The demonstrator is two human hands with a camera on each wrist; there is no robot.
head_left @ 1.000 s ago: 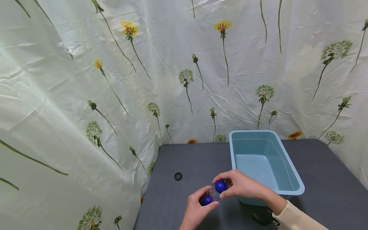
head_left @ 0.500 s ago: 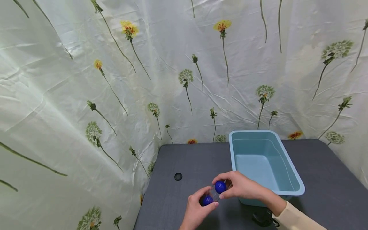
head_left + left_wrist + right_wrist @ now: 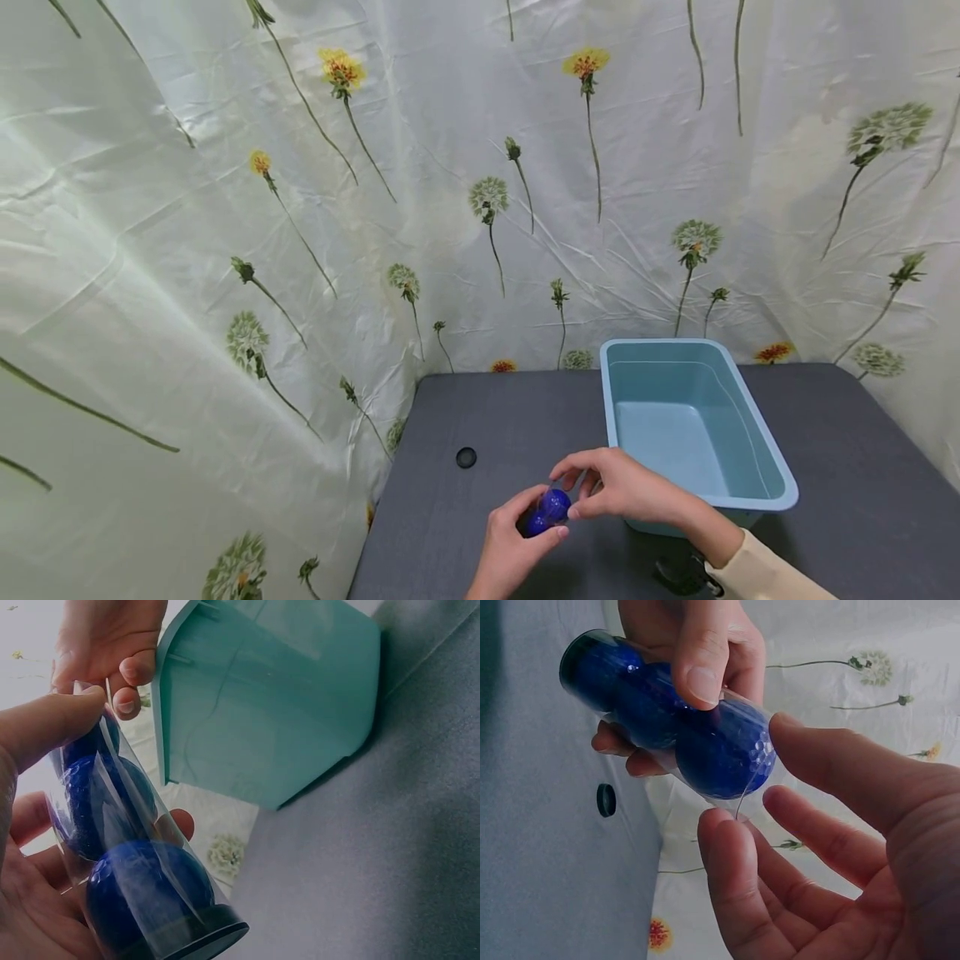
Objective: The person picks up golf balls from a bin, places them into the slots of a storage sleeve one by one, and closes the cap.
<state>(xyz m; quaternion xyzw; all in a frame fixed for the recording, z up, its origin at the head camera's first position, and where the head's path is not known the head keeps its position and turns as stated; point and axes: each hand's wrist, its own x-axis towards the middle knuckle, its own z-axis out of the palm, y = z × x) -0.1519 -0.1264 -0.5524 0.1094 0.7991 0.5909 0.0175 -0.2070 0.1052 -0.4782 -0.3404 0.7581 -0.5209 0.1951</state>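
A clear tube [image 3: 71,791] is gripped in my left hand [image 3: 510,546], its thumb lying along one side and the fingers round the other. Three dimpled blue golf balls [image 3: 727,754] sit in a row inside it. A black end cap [image 3: 210,937] closes the lower end. At the tube's uncapped end is my right hand [image 3: 626,487]; its thumb and a fingertip touch or nearly touch the rim on either side, the other fingers loosely bent. The ball nearest the mouth lies inside the wall, apart from the right palm.
A loose black round cap [image 3: 466,457] lies on the grey table [image 3: 510,408], left of the hands. The light blue plastic bin [image 3: 761,433] stands behind the right forearm, with nothing visible inside. Flower-printed curtain [image 3: 450,250] hangs behind and to the left.
The upper ball, held between the right fingers at the tube's mouth before, has moved down and left into the tube against the other balls. The right fingers have loosened from it.
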